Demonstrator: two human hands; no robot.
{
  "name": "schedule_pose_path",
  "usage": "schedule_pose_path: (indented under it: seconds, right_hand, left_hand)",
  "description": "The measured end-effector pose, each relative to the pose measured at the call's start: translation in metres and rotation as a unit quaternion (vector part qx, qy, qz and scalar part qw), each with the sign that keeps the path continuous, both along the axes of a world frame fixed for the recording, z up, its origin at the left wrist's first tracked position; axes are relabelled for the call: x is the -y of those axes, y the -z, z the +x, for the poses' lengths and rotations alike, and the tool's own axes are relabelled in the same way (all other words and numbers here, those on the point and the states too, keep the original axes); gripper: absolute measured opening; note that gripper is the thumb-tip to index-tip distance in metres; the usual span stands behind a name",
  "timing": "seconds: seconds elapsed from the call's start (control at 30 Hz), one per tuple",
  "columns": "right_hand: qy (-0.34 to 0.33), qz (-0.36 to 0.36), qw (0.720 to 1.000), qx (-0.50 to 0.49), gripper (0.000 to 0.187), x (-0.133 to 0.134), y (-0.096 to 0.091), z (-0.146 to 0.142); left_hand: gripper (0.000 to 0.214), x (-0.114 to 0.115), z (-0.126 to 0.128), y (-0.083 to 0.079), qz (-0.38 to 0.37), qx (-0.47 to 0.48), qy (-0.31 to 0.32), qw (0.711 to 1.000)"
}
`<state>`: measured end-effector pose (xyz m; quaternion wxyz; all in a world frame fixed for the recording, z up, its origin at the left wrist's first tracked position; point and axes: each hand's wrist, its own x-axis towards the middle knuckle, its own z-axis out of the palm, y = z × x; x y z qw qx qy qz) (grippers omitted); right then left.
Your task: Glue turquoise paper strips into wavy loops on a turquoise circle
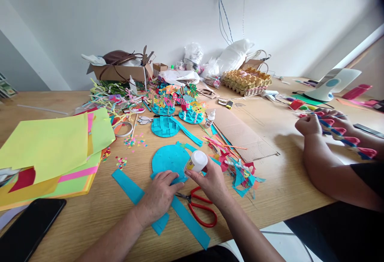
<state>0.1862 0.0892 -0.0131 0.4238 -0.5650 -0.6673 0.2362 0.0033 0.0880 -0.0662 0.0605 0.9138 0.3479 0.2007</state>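
Note:
My right hand [210, 180] is closed around a small white glue bottle [195, 161], tipped down toward a turquoise paper circle [169, 159] on the wooden table [279, 192]. My left hand [159, 196] lies on the near edge of that circle and on a turquoise paper strip [127, 186], fingers curled and pressing. Red-handled scissors [201, 208] lie on the table just below my right hand. A second long turquoise strip [192, 224] runs under my hands toward the table edge.
Stacked yellow and green paper sheets [51, 150] lie at left, a black phone [30, 228] near the front left corner. Finished turquoise paper crafts [177, 108], a cardboard sheet [240, 134], paper scraps [237, 166], a cardboard box [120, 72] and egg trays [246, 80] sit behind. Another person's hands [318, 124] work at right.

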Motion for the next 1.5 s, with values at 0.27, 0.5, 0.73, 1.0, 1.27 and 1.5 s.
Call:
schedule_pose_path:
  seconds: [0.27,0.5,0.73,1.0,1.27,1.5]
  right_hand:
    - [0.008,0.014,0.999,0.028,0.027,-0.0024,0.003,0.0014]
    - [0.007,0.014,1.0,0.013,0.027,-0.0016,-0.0002,-0.0004]
    - [0.001,0.018,1.0,0.018,0.027,-0.0011,-0.0026,-0.0004]
    - [-0.005,0.016,1.0,0.009,0.024,-0.0001,-0.0021,0.001]
    - [-0.014,0.021,1.0,0.003,0.024,-0.0005,-0.0035,-0.0016]
    - [-0.02,0.018,1.0,0.009,0.026,-0.0012,-0.0014,0.0012]
  left_hand:
    - [0.029,-0.0005,0.0016,-0.0026,0.005,0.007,-0.002,1.0]
    - [0.032,-0.0003,0.0001,-0.0008,-0.008,0.009,0.002,1.0]
    - [0.032,-0.0006,-0.0004,0.0006,-0.012,0.018,0.003,1.0]
    - [0.035,-0.0006,0.0,0.0004,-0.001,0.017,0.001,1.0]
    - [0.036,0.0001,0.0005,0.0,-0.008,0.019,-0.002,1.0]
    - [0.035,0.0,0.0004,0.0011,-0.005,0.011,-0.002,1.0]
